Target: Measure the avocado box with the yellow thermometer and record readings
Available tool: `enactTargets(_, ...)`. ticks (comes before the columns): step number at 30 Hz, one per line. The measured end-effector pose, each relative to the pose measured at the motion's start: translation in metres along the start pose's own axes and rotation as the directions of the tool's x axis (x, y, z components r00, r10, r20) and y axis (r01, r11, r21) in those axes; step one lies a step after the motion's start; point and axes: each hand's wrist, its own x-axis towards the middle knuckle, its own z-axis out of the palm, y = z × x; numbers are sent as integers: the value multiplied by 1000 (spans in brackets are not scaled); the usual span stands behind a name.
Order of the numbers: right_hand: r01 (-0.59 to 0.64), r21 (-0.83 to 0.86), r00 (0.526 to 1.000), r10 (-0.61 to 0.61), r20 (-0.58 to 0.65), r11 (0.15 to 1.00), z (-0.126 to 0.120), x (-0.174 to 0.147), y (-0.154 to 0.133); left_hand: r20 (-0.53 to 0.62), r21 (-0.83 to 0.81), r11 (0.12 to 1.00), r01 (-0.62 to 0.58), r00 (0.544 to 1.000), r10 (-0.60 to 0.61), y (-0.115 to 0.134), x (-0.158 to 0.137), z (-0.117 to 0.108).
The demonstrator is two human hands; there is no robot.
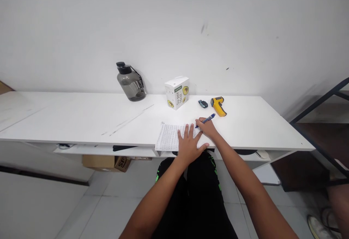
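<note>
A sheet of paper [167, 137] covered in rows of handwriting lies at the front edge of the white desk. Pressed flat on it with fingers spread is my left hand [188, 146]. My right hand [206, 127] grips a blue pen [209, 118], its tip down at the paper's upper right part. Both hands hide some of the sheet's right side. Behind them stands a white box [177, 92] with avocado pictures. To its right are a small dark object [203, 103], whose kind I cannot make out, and a yellow infrared thermometer gun [219, 106].
A large grey translucent water bottle [131, 82] stands at the back left of the desk [81, 119], against the wall. Below the desktop runs a shelf, with a cardboard box [102, 162] under it. A dark metal frame [319, 102] and a person's shoe [317, 228] are at the right.
</note>
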Motion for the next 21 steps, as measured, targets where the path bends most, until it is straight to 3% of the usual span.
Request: enactTargets(21, -16, 69, 1000, 18, -23, 997, 0, 0, 1, -48, 116, 993, -31, 998, 37, -2, -2, 5)
